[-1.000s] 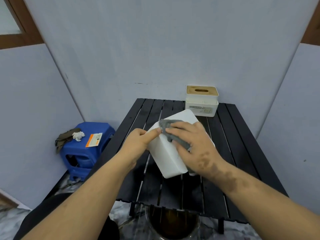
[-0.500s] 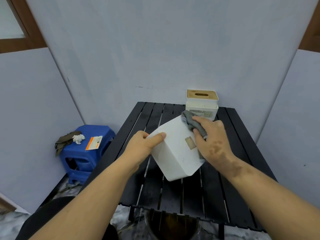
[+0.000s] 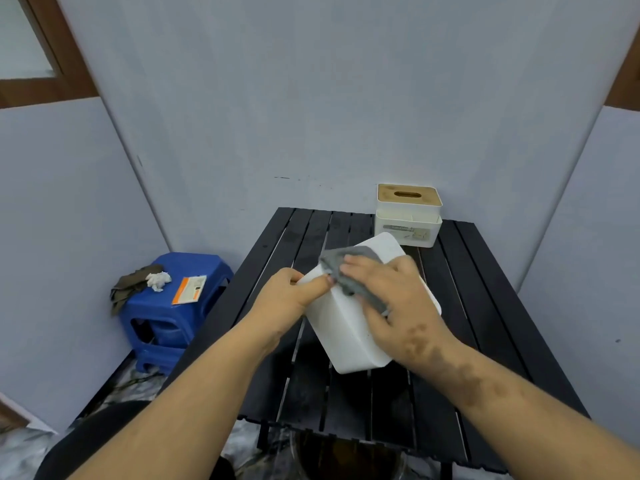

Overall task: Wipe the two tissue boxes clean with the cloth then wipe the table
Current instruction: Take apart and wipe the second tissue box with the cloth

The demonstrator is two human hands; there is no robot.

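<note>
A plain white tissue box [image 3: 346, 337] is tilted above the middle of the black slatted table [image 3: 485, 306]. My left hand [image 3: 289, 299] grips its left edge, thumb on the upper face. Pressed flat onto that face under my right hand [image 3: 394, 299] is a grey cloth [image 3: 346, 268], bunched at the box's far left corner. A second tissue box [image 3: 408, 216], white with a wooden slotted lid, stands upright at the table's far right corner, apart from both hands.
A blue plastic stool [image 3: 173, 306] stands left of the table and carries a dark rag, a crumpled tissue and an orange card. Pale walls close in behind and on both sides. A dark round container [image 3: 346, 459] sits under the table's near edge.
My right hand slid the cloth from the box's far right corner back toward its left corner. The box tilted back a little in my left hand.
</note>
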